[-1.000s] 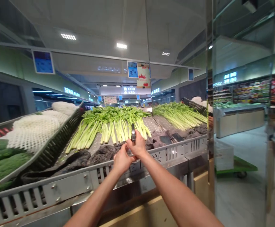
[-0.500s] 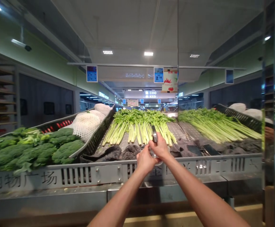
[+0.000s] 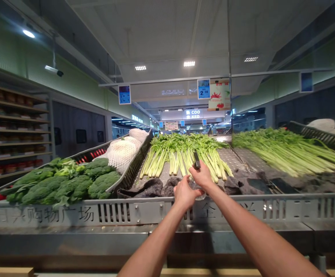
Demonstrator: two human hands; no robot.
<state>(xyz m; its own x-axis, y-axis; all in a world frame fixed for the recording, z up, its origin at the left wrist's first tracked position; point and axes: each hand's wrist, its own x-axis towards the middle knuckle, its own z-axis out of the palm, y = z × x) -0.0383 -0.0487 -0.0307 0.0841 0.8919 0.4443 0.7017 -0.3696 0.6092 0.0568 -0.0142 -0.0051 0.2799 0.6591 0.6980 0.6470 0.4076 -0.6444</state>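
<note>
My left hand (image 3: 185, 193) and my right hand (image 3: 203, 177) are close together above the front rail of a vegetable display. Both are closed round a spray bottle (image 3: 196, 161); its dark top sticks up past my right hand, and a bit of clear body shows beneath the fingers. Most of the bottle is hidden by my hands. Just beyond lies a row of celery (image 3: 181, 154), stalk ends towards me, leaves at the back. Dark crumpled cloth (image 3: 147, 188) runs along the front edge below the stalks.
Left of the celery, a black crate wall (image 3: 140, 157) separates broccoli (image 3: 69, 184) and white net-wrapped produce (image 3: 121, 152). A mirror panel (image 3: 271, 96) at right reflects the celery. A grey slatted rail (image 3: 161, 209) fronts the display. Price signs (image 3: 204, 89) hang overhead; shelves (image 3: 14, 130) stand far left.
My view has swung left, bringing the broccoli and left-hand shelves into sight. Both hands stay together on the spray bottle, in front of the celery.
</note>
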